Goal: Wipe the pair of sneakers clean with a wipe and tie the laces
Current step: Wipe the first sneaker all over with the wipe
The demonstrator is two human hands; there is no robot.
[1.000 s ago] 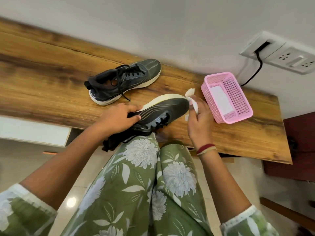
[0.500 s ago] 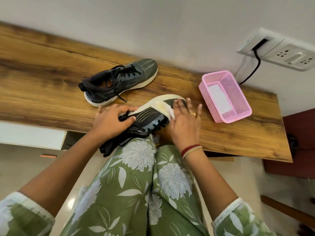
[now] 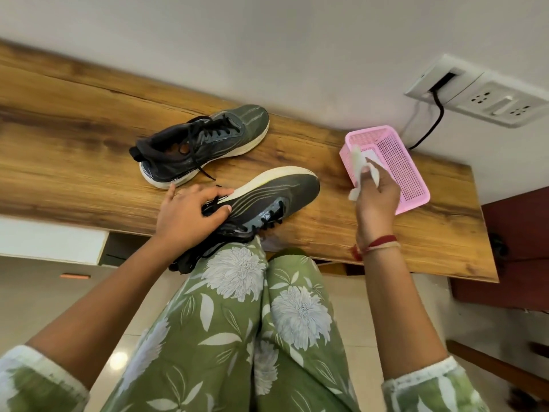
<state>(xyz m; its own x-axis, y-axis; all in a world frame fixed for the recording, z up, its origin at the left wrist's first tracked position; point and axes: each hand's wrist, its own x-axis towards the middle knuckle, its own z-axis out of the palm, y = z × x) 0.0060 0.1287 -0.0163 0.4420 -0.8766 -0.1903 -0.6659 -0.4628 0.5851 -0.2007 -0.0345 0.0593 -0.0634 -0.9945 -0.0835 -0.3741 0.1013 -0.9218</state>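
We're looking down from the head, wide and close over our lap (image 3: 237, 307), counter (image 3: 74, 150) crossing the upper frame.

Dark grey sneaker, near (image 3: 269, 200): tipped on its side at the wooden tabletop (image 3: 74, 138) edge, white sole facing away, heel over green floral trousers (image 3: 237, 322); left hand (image 3: 190, 215) grips its collar. Dark grey sneaker, far (image 3: 205, 144): upright, laces loose. White wipe (image 3: 361, 166): pinched in right hand (image 3: 378, 200), clear of both shoes, in front of pink mesh basket (image 3: 411, 179). Wall socket panel (image 3: 490, 99) with black cable (image 3: 434, 123).
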